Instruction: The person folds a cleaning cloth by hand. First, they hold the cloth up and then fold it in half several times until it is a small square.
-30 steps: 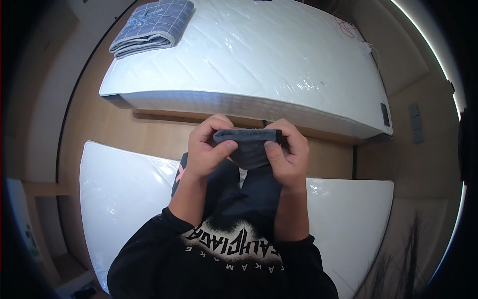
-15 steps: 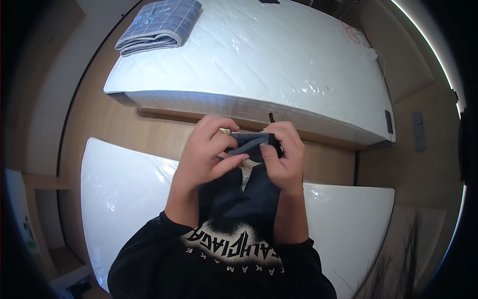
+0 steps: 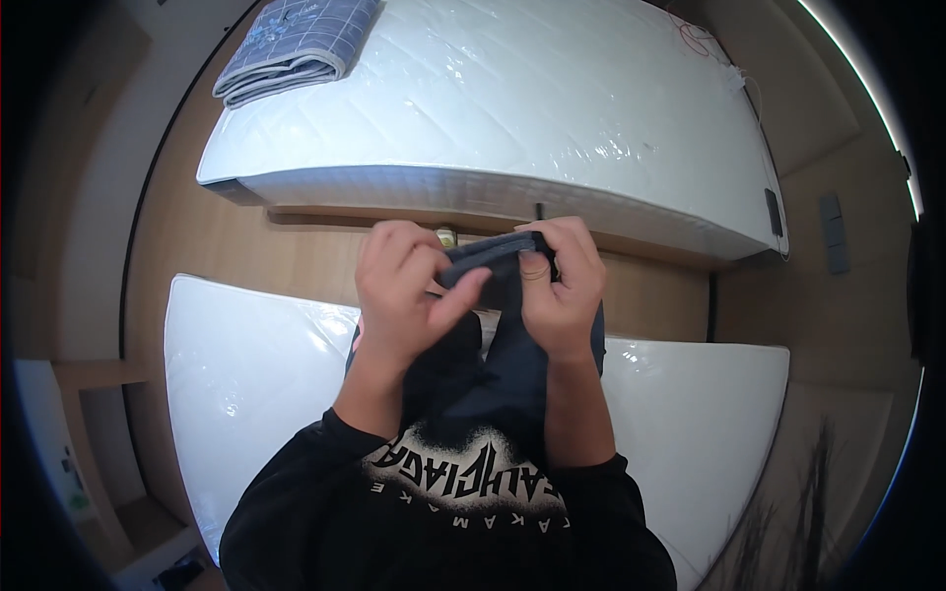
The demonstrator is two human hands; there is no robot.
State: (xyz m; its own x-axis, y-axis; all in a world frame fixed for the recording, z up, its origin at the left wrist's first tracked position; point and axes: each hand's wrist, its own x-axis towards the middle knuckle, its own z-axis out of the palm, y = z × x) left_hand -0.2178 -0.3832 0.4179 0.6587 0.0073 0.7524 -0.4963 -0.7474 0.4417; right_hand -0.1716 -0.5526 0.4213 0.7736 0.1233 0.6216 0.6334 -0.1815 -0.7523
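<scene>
Between my hands is a folded piece of dark grey fabric (image 3: 488, 253) with a black band at its right end; its exact kind I cannot make out. My right hand (image 3: 564, 286) pinches that black end, thumb on the near face and fingers curled behind. My left hand (image 3: 402, 286) has its fingers bent around the fabric's left end, thumb lying along the near side, slightly blurred. A thin black strip (image 3: 539, 211) sticks up beyond my right fingers. Past my left fingertips shows a small yellowish object (image 3: 446, 236), partly hidden.
I am seated on a plastic-wrapped white mattress (image 3: 246, 394). Across a strip of wooden floor (image 3: 305, 251) stands a wrapped bed mattress (image 3: 473, 108), bearing a folded blue-grey checked blanket (image 3: 296, 49) and a red cord (image 3: 695, 37). Wooden shelving (image 3: 103, 372) is at left.
Both hands have shifted slightly away from me with the fabric, which now looks flatter and folded together rather than gaping. My left thumb has lifted.
</scene>
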